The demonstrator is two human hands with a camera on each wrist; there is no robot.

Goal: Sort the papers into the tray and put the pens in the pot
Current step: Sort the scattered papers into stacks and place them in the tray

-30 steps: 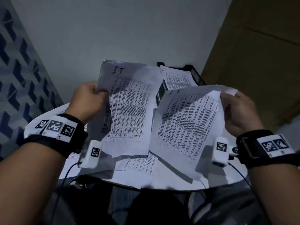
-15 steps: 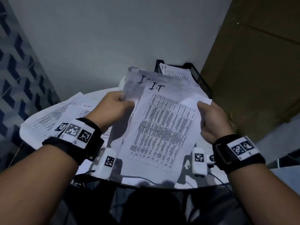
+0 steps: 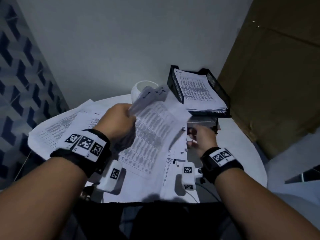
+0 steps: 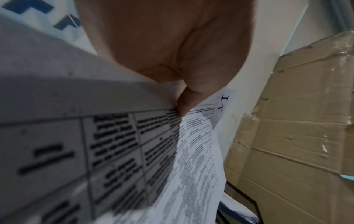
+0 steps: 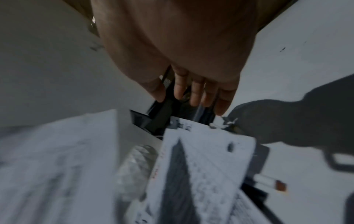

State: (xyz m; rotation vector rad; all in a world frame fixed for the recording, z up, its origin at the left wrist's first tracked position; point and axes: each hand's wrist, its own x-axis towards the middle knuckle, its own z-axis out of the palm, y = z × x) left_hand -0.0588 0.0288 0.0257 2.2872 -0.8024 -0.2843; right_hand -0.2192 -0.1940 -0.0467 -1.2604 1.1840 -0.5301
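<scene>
My left hand (image 3: 127,116) grips a few printed sheets (image 3: 155,130) marked "I.T" and holds them tilted above the table; in the left wrist view the thumb (image 4: 182,107) pinches their edge (image 4: 193,141). My right hand (image 3: 195,135) is open with straight fingers (image 5: 193,94), empty, and hovers just in front of the lower tier (image 3: 202,121) of the black mesh tray (image 3: 176,87). The tray's top tier holds a stack of papers (image 3: 199,92). A white pot (image 3: 138,85) stands behind the held sheets, partly hidden. A white pen-like stick with an orange end (image 5: 268,183) lies by the papers.
Loose printed papers (image 3: 57,127) cover the left of the round white table (image 3: 242,153), and more papers (image 3: 174,163) lie under my right wrist. A cardboard panel (image 3: 277,84) stands on the right, and a wall is close behind the table.
The two sheets held apart were brought together into my left hand. My right hand let go and moved right toward the tray's lower tier.
</scene>
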